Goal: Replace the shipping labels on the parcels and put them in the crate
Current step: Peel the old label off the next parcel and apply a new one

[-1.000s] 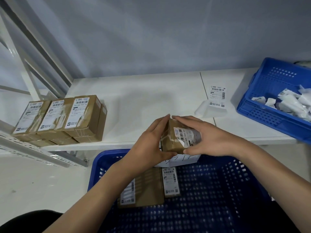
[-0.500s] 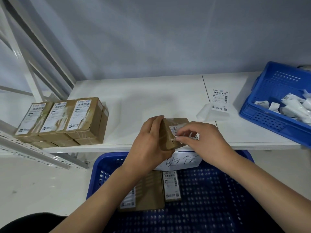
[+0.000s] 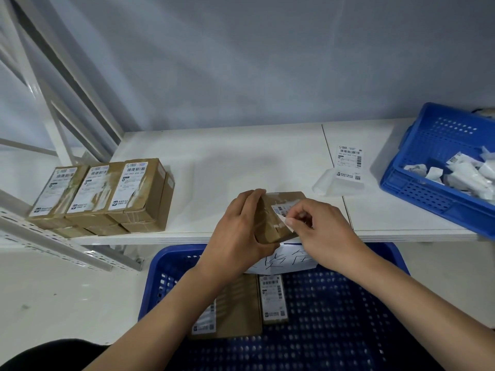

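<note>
Heads up, this is the fiddly bit. Your left hand (image 3: 241, 231) is wrapped around the small cardboard parcel (image 3: 270, 223), holding it tilted just above the front edge of the white table (image 3: 241, 162), right over the blue crate (image 3: 348, 317). Your right hand (image 3: 321, 231) is pinching a lifted corner of the old label (image 3: 281, 210) between thumb and fingertip.

Biggest risk, I'd say: the label tears. The parcels stacked on the left (image 3: 101, 194) show ragged, patchy labels and tape, so this stuff looks like it doesn't come off clean. Yank fast or straight up and you'll probably leave a strip behind, or rip the box's paper skin, and the fresh label (image 3: 348, 163) lying on the table won't sit flat over that.

Second thing: if your left grip is loose, the pull could twist the parcel out and drop it into the crate half-peeled, onto the two already lying in there (image 3: 241, 311).

Peel low and slow, I reckon.
</note>
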